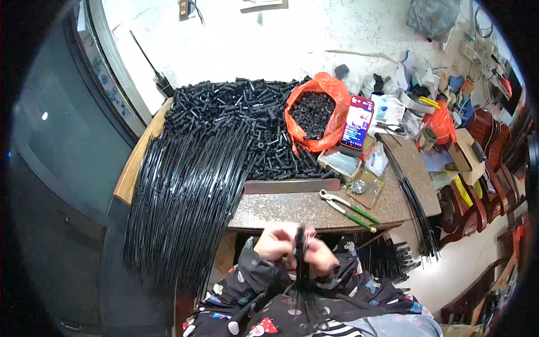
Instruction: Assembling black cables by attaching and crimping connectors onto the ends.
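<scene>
Close to my lap, in front of the table's near edge, both hands are closed around a dark upright bundle of black rods point(302, 264). My left hand point(274, 242) grips it from the left near the top. My right hand point(320, 257) wraps it from the right, a little lower. Motion smears the bundle and the fingertips, so its exact make-up is hard to tell. Just beyond my hands, pliers point(348, 211) with green handles lie on the tabletop. A large sheaf of long, thin black rods point(185, 196) hangs over the table's front edge at my left.
Short black tubular parts point(230, 109) are heaped behind a metal strip point(292, 186). An orange plastic bag point(293, 115) holds small black rings. A lit phone point(357, 122) leans beside it. More black rods point(412, 202) lie at the right; reddish wooden chairs point(466, 208) stand beyond.
</scene>
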Action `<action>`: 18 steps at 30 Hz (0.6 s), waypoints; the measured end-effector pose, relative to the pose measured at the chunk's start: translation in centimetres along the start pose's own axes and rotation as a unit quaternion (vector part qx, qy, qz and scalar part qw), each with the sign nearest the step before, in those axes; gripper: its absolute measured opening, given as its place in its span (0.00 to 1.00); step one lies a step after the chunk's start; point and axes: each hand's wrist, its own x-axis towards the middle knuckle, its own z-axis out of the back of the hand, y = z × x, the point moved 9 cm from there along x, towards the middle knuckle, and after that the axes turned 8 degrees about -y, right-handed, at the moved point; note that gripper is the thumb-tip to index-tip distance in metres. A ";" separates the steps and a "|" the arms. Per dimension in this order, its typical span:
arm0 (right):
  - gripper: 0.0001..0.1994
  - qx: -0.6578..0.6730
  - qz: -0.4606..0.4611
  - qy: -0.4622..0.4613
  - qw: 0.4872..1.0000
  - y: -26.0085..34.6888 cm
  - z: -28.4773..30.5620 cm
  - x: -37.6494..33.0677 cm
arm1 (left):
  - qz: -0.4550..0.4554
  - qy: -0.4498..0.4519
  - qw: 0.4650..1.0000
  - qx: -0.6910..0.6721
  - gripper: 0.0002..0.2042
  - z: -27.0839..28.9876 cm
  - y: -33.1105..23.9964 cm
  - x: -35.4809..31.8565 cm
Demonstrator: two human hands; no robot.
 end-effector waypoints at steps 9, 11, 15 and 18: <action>0.10 -0.107 0.320 -0.232 0.912 4.6 1.2 -0.9 | -0.056 -0.168 0.931 0.321 0.25 -0.4 -3.5 -0.5; 0.08 -0.212 0.356 -0.210 0.886 5.3 0.1 -1.2 | -0.030 -0.196 0.922 0.334 0.18 0.6 -3.4 -0.7; 0.05 -0.199 0.284 -0.234 0.908 5.4 0.5 -1.2 | -0.079 -0.184 0.906 0.373 0.15 0.4 -4.2 -1.0; 0.04 -0.227 0.181 -0.156 0.944 4.4 0.0 0.3 | -0.040 -0.184 0.940 0.285 0.14 1.6 -3.8 -1.5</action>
